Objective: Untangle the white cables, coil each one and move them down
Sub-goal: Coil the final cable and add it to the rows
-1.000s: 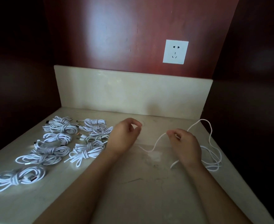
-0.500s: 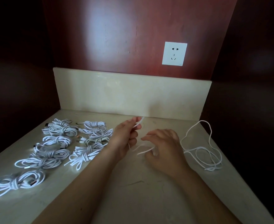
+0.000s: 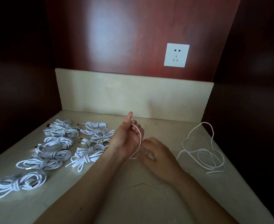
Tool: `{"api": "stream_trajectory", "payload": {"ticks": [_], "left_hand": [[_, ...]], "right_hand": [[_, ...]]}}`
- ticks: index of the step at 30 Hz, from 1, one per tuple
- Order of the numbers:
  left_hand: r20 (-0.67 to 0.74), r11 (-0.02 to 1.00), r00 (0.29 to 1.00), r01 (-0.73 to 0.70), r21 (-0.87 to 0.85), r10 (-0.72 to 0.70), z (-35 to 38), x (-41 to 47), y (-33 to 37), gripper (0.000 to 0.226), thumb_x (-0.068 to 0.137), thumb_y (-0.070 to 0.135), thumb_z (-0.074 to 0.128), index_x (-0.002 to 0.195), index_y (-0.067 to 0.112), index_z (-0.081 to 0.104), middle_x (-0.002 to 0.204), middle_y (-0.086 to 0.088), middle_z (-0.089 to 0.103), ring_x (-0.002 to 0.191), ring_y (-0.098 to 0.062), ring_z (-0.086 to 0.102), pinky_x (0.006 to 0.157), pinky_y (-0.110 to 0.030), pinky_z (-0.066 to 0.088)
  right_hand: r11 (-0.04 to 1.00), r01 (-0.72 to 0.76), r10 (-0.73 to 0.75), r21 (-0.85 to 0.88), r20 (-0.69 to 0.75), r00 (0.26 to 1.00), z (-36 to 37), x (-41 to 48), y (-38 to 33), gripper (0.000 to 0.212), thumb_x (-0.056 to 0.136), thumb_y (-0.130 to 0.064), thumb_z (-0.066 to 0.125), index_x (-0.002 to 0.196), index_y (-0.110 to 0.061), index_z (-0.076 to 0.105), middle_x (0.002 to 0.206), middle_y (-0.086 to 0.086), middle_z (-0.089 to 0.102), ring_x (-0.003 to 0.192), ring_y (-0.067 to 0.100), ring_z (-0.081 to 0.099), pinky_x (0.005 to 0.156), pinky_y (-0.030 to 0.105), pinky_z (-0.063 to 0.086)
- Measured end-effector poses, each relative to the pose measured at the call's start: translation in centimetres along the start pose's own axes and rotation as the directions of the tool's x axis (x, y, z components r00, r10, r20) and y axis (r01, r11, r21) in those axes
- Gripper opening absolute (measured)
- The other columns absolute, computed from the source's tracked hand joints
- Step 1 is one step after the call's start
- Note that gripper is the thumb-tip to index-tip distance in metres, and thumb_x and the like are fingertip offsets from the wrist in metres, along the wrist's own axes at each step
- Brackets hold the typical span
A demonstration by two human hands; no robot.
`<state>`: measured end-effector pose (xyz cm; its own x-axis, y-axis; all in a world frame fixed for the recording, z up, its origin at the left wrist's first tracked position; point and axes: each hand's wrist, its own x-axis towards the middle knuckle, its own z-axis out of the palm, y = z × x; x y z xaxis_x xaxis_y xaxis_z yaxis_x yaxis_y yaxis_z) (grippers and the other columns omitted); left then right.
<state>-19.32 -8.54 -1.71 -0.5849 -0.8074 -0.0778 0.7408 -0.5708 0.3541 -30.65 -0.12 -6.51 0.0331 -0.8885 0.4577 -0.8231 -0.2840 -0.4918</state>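
Several coiled white bundles (image 3: 61, 132), in two rows, lie on the counter (image 3: 133, 199) at 9 o'clock of the hands. Left hand (image 3: 125, 138) is raised with the thumb upright and the fingers bent, the cable (image 3: 140, 136) looped round them. Right hand (image 3: 158, 154), just beside at its 4 o'clock, has its fingers curled, pinching the loop's lower end. Loose loops (image 3: 202, 157) of white cable lie at 3 o'clock; whether they join the held cable is hidden. Socket (image 3: 176, 55) is on the wall at 1 o'clock.
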Motion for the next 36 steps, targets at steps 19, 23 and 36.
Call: {"api": "stream_trajectory", "payload": {"ticks": [19,23,36], "left_hand": [[0.078,0.927,0.983,-0.180,0.328,0.164,0.6,-1.4,-0.3,0.022,0.094,-0.004,0.051,0.081,0.014,0.050,0.075,-0.009,0.069,0.071,-0.015,0.073,0.062,-0.024,0.059],[0.076,0.923,0.993,-0.116,0.366,0.095,0.9,-2.1,-0.8,0.024,0.092,-0.005,0.052,0.078,0.014,0.050,0.074,-0.011,0.073,0.072,-0.016,0.074,0.061,-0.023,0.059],[-0.042,0.942,0.994,-0.084,0.325,0.103,0.5,-1.3,0.5,0.018,0.093,-0.005,0.053,0.094,0.012,0.050,0.068,-0.007,0.070,0.060,-0.015,0.071,0.057,-0.024,0.059]], "right_hand": [[0.778,-0.159,0.370,0.608,-0.238,0.898,-1.9,0.5,-0.2,0.015,0.084,-0.003,0.070,0.081,-0.016,0.076,0.086,-0.004,0.075,0.088,0.008,0.068,0.083,0.019,0.050],[0.791,-0.199,0.380,0.578,-0.209,0.901,-1.5,0.7,-0.1,0.009,0.085,-0.009,0.073,0.077,-0.013,0.074,0.076,-0.008,0.071,0.075,0.004,0.063,0.079,0.027,0.046],[0.548,-0.094,0.482,0.831,-0.222,0.848,-4.2,0.8,-1.0,0.018,0.097,-0.002,0.046,0.083,-0.006,0.056,0.065,0.014,0.071,0.085,0.026,0.072,0.086,0.032,0.050]]}}
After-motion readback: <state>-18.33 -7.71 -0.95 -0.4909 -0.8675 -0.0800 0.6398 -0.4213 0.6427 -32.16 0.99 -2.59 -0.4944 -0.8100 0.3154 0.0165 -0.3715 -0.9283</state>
